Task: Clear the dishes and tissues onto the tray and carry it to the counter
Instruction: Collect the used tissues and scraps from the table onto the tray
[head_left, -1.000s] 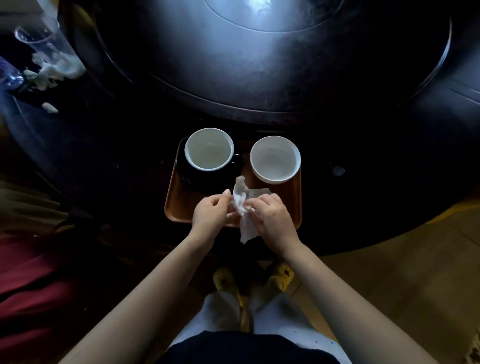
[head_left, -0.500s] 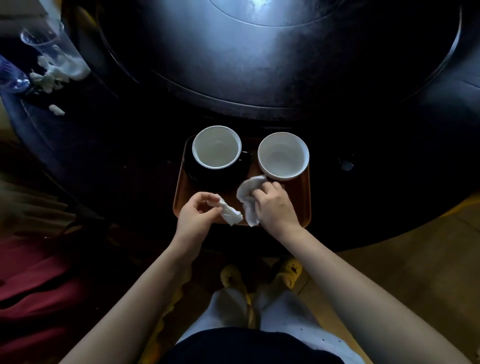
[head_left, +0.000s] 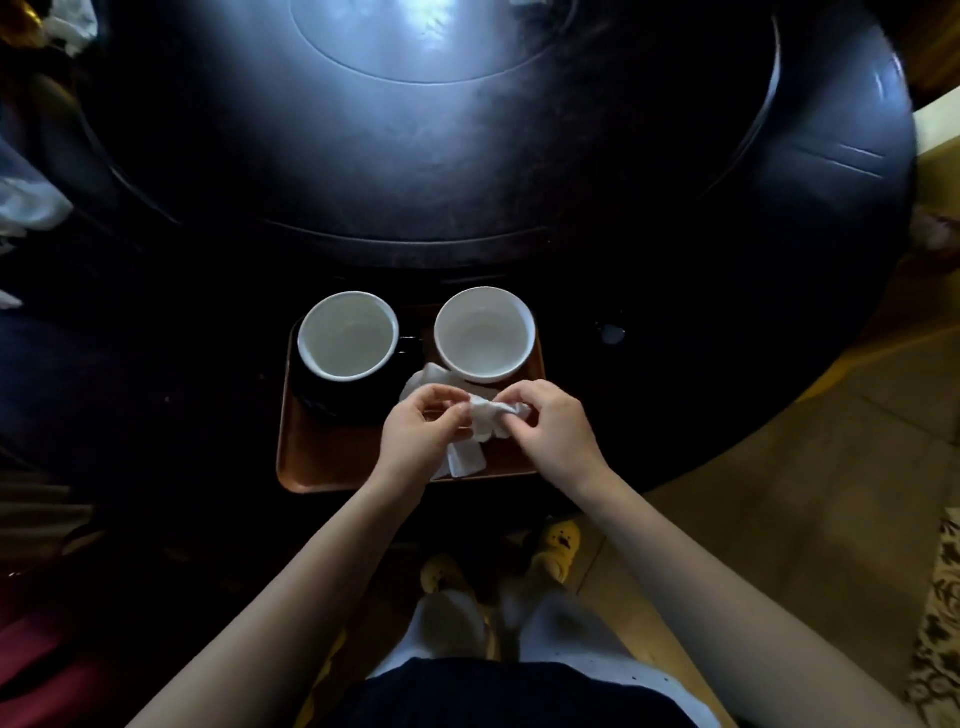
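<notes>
Tabletop: round, dark and glossy; I see it filling everything from 9 through 12 to 3 o'clock.
Tray: copper-brown, at the tabletop's 6 o'clock edge, its near rim close to the drop.
Cup: white inside, on a dark saucer, at the tray's 10 o'clock.
Bowl: white, empty, at the tray's 1 o'clock, just beside the cup.
Left hand: pinched shut on the tissue.
Right hand: also pinched on it; I read both as holding the one crumpled wad over the tray's 5 o'clock part.
Loose tissue: lying flat below the bowl.
Risk: in my judgement a wad let go carelessly could roll off the near rim to the floor; light paper may also slide off once the tray is carried.
</notes>
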